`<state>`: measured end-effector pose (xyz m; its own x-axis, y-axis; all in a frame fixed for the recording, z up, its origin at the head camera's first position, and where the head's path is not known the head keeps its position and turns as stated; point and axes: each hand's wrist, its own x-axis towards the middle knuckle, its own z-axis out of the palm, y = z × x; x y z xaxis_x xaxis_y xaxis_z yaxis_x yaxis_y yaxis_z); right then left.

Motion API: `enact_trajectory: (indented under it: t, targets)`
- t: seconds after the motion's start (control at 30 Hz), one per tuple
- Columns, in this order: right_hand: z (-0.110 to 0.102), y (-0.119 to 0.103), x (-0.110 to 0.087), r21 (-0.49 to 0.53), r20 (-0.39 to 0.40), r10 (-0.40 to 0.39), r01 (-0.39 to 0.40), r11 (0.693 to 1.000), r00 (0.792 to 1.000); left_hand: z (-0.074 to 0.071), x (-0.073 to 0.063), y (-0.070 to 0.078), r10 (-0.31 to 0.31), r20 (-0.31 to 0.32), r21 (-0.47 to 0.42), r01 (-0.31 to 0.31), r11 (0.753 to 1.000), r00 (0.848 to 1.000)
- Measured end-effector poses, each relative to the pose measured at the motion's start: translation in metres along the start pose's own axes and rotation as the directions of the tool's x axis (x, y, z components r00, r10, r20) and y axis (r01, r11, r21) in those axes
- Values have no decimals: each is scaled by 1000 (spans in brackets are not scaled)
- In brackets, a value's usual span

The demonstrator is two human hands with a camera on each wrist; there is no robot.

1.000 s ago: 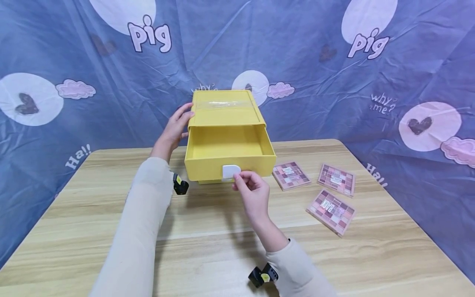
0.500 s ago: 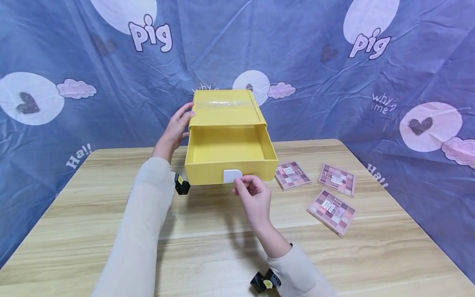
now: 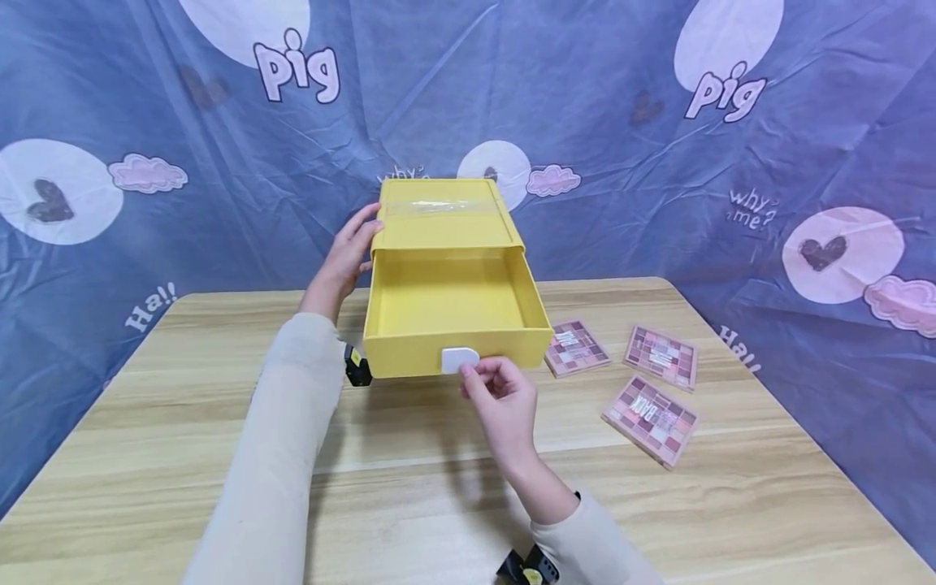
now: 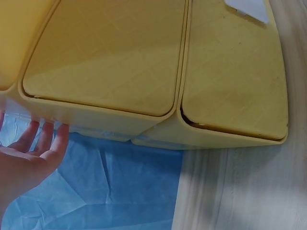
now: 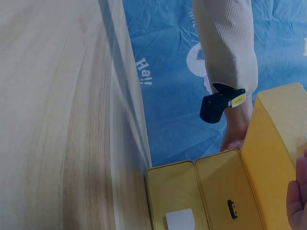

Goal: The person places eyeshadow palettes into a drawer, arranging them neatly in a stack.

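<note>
A yellow stacked drawer unit (image 3: pixel 446 229) stands at the back of the table, clear tape across its top. Its top drawer (image 3: pixel 405 355) is pulled far out, and the drawer's inside is bare. My right hand (image 3: pixel 509 410) pinches the white handle (image 3: pixel 457 359) on that drawer's front between thumb and fingers. On the unit's left side rests my left hand (image 3: pixel 344 256), with fingertips by the upper edge. The left wrist view shows these fingers (image 4: pixel 58 146) against the side wall. Below, the middle drawer (image 4: pixel 105 57) and bottom drawer (image 4: pixel 235 72) are pushed in.
Three pinkish eyeshadow palettes (image 3: pixel 575 348) (image 3: pixel 661 356) (image 3: pixel 651 420) lie on the wooden table (image 3: pixel 409 520) to the right of the unit. A blue printed cloth (image 3: pixel 621 162) hangs behind the table. The bottom drawer has a white handle (image 5: pixel 180 220); a dark slot (image 5: pixel 232 209) shows on the middle one.
The top drawer has slid further out toward me, with my right hand moving along on its handle. My left hand has stayed on the unit's side.
</note>
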<state>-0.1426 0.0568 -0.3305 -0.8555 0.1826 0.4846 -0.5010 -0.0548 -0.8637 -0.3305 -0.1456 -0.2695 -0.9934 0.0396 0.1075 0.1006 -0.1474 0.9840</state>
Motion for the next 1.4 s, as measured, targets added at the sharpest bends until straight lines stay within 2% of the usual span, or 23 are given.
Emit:
enact_trajectory:
  t: [0.43, 0.67, 1.4]
  targets:
    - [-2, -1, -4, -74, -1, -35, 35, 997, 999, 0, -1, -1, 10, 9, 16, -10, 1000, 1000]
    - [-1, -2, -7, -70, -2, -15, 15, 997, 1000, 1, -2, -1, 11, 8, 20, -11, 1000, 1000]
    - [1, -4, -11, -96, -51, -45, 40, 995, 998, 1, -2, 0, 21, 19, 17, -21, 1000, 1000]
